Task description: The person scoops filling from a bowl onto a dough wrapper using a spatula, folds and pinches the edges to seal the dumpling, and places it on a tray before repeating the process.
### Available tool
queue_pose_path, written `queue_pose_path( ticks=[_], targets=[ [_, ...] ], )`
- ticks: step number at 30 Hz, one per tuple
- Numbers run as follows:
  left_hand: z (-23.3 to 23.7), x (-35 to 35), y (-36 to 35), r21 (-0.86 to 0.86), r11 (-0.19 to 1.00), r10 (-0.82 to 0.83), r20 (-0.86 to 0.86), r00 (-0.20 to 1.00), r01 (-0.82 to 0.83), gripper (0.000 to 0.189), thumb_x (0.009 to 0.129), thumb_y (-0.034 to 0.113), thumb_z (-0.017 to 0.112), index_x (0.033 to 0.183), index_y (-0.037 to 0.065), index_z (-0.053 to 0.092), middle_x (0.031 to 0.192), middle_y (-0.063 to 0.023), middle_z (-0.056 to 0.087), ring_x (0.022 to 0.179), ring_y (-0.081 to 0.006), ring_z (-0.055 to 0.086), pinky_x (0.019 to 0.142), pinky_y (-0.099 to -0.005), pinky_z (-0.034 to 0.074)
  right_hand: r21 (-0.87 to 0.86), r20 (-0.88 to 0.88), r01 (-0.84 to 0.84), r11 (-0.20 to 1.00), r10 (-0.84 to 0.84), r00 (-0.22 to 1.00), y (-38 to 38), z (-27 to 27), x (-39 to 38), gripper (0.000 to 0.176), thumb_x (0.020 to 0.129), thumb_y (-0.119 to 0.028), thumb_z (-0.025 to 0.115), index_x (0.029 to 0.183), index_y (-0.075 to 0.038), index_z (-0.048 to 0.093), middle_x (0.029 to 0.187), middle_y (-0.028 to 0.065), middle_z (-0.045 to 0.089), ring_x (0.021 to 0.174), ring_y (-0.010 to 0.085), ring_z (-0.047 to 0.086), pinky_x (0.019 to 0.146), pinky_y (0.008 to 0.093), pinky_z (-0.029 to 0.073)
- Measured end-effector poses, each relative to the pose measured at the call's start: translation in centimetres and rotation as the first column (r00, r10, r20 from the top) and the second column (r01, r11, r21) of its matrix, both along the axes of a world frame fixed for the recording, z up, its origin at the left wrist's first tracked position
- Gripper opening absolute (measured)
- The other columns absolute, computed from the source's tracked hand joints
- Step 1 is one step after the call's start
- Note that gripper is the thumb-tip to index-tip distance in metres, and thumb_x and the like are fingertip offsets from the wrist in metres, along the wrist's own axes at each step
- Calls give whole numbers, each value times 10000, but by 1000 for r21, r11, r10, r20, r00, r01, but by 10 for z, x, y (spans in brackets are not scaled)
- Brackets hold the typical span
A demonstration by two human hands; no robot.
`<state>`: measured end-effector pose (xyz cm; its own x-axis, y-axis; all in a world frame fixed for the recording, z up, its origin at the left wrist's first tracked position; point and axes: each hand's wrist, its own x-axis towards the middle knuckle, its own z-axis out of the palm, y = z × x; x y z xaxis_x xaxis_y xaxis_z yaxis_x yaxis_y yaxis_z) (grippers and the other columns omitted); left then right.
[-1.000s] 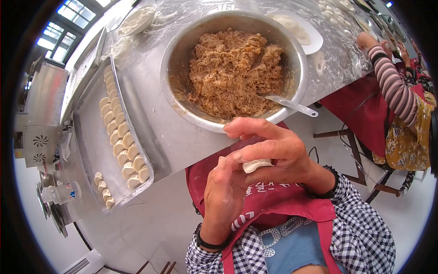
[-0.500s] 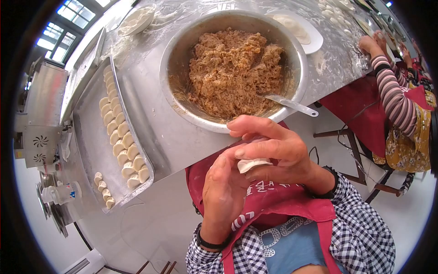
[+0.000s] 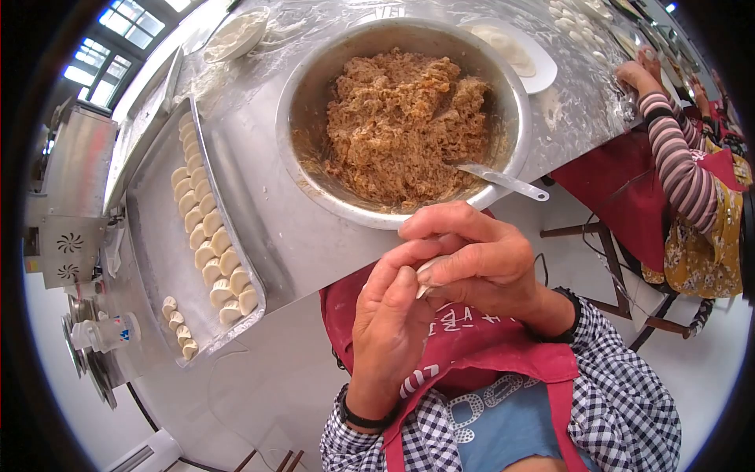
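Both of my hands meet in front of my red apron, just below a large metal bowl (image 3: 311, 185) of brown minced filling (image 3: 405, 118). A small pale dumpling (image 3: 425, 285) is pinched between them, mostly covered by the fingers. My left hand (image 3: 389, 315) holds it from the left side, fingers bent upward. From the right, my right hand (image 3: 484, 259) presses on it with thumb and fingers. A metal spatula (image 3: 507, 182) rests in the bowl, its handle over the right rim. Left of the bowl, a metal tray (image 3: 161, 252) bears rows of folded dumplings (image 3: 211, 223).
A white plate (image 3: 543, 67) with pale wrappers lies behind the bowl's right side. A floury dish (image 3: 234, 35) stands at the back left. At the right, a co-worker's hands (image 3: 638, 75) are over the floured table, beside a stool (image 3: 605, 259).
My fingers have closed further around the dumpling, so less of it shows. My right thumb and fingers have shifted toward my left fingertips. The tray and bowl have not moved.
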<state>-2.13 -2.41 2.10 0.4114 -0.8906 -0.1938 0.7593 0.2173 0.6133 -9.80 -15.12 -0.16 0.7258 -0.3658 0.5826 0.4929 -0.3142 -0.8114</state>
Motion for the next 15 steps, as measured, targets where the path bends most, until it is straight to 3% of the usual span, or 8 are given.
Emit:
queue_pose_path(
  ticks=[1,3,6,8,10,12,15],
  targets=[
    [-1,0,0,4,1000,-23,-11,1000,23,344,960,172,363,1227,-41,407,1212,-155,479,1102,-209,498,930,-341,419,0,0,0,1000,0,1000,-3,0,1,264,664,-88,746,902,-27,647,1135,208,541,999,286,564,779,348,489],
    [0,1,1,7,999,-46,-22,999,46,341,959,172,364,1223,-40,410,1217,-158,478,1101,-209,500,928,-339,420,-217,28,43,975,-38,999,-9,2,3,256,663,-83,744,894,-32,648,1131,213,541,989,289,567,757,345,495],
    [0,1,1,61,998,-29,-36,999,31,343,958,177,366,1220,-38,416,1223,-165,477,1111,-211,495,931,-340,418,-63,-75,99,993,-104,992,1,15,3,229,667,-72,739,870,-35,641,1108,212,554,974,298,570,757,352,494],
    [-3,3,1,-58,998,-19,-77,997,15,338,954,170,367,1218,-36,420,1234,-174,472,1135,-224,485,939,-349,416,-90,-64,76,993,-82,995,-1,11,0,234,662,-71,741,871,-36,641,1102,212,556,969,298,572,757,351,493],
    [-3,4,2,-32,999,-30,-72,997,28,337,952,165,369,1219,-34,419,1241,-178,468,1145,-229,480,942,-353,416,-118,-54,56,991,-63,997,-4,6,0,240,657,-70,743,872,-36,640,1097,212,559,963,298,575,758,351,493],
    [-3,4,2,-5,999,-42,-67,997,42,336,950,161,370,1220,-33,418,1248,-182,464,1155,-235,476,945,-357,417,-173,28,104,979,-101,995,-5,4,4,188,648,-46,707,828,-47,653,1090,149,575,924,230,597,714,297,501],
    [-1,4,0,22,999,-24,-66,997,26,337,948,164,375,1218,-32,422,1253,-178,466,1152,-229,478,935,-347,421,-109,-33,145,983,-150,988,0,13,4,177,655,-43,703,824,-41,652,1086,149,576,927,236,596,701,297,504]
  ],
)
